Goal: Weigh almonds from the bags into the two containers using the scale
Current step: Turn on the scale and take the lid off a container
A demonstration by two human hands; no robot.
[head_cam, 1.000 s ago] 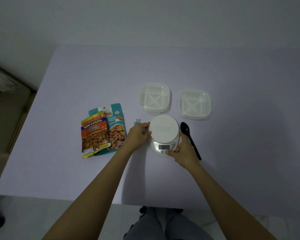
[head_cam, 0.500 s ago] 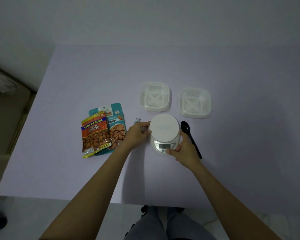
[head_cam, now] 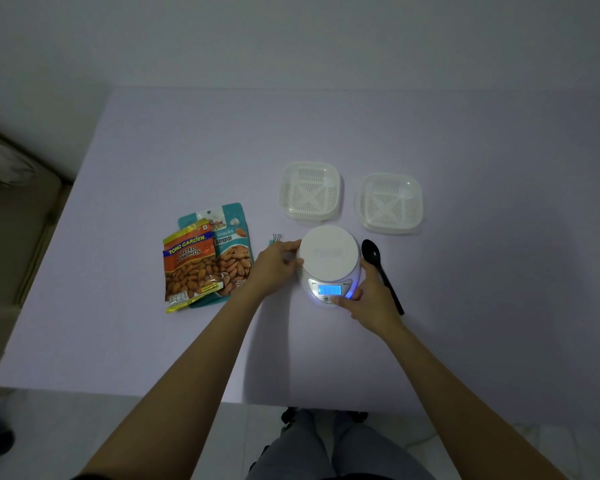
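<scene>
A white round kitchen scale (head_cam: 328,252) stands on the lilac table (head_cam: 187,150), its front display lit blue. My left hand (head_cam: 274,268) grips the scale's left edge. My right hand (head_cam: 368,303) holds its right side, with the thumb on the front panel beside the display. Two empty white square containers stand behind the scale, one (head_cam: 309,190) to the left and one (head_cam: 390,202) to the right. Left of the scale an orange bag of salted almonds (head_cam: 187,265) lies overlapping a teal almond bag (head_cam: 234,251).
A black plastic spoon (head_cam: 381,271) lies just right of the scale, partly under my right hand. A small binder clip (head_cam: 276,237) sits between the bags and the scale. The table's front edge runs near my lap, and a beige surface lies off its left side.
The scale's display has lit up blue; it was dark before. Both hands stay on the scale in nearly the same places.
</scene>
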